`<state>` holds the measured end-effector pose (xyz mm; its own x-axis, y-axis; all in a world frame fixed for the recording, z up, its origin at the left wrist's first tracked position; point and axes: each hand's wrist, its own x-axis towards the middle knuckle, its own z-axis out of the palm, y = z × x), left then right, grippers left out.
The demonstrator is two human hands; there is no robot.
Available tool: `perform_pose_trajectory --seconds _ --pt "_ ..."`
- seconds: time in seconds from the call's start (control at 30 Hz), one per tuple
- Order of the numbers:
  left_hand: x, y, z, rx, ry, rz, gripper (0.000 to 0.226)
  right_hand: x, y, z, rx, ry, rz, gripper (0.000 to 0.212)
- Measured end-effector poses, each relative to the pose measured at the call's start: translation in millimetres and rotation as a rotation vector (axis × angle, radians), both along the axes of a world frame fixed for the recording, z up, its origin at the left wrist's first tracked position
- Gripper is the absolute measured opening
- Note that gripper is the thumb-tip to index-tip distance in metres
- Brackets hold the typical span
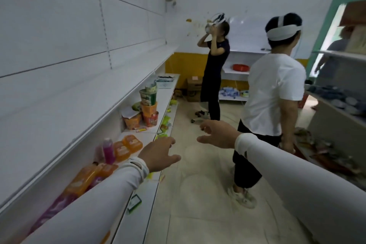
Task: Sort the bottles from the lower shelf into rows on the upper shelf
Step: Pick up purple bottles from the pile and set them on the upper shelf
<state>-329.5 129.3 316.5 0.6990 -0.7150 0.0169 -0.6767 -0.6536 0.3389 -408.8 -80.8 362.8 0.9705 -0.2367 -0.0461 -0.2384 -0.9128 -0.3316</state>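
On the lower shelf at left stands an upright pink bottle. Orange bottles lie beside it, two further along and one nearer me. A purple bottle lies closest, partly hidden by my left sleeve. The upper shelf above them is bare and white. My left hand hovers in front of the lower shelf's edge, fingers relaxed, holding nothing. My right hand floats over the aisle, fingers spread and empty.
Stacked instant-noodle cups stand further along the lower shelf. A person in a white shirt stands close on the right in the aisle, and a person in dark clothes farther back. Another shelf unit lines the right side.
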Motion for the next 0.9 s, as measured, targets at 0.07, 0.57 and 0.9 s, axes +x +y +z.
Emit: perform_pose_trajectory --seconds 0.07,0.57,0.9 --pt "35.4 -27.4 -3.7 -0.007 0.018 0.008 0.056 31.9 -26.5 -1.4 0.017 0.002 -0.013 0.058" --pt "205.5 -164.8 -70.8 0.028 0.132 0.351 0.061 289.2 -180.9 -80.6 0.078 0.105 0.360 0.056" --pt "210.5 -142.6 -85.6 -0.044 0.291 0.919 0.065 420.2 -145.2 -96.7 0.124 0.238 0.880 0.059"
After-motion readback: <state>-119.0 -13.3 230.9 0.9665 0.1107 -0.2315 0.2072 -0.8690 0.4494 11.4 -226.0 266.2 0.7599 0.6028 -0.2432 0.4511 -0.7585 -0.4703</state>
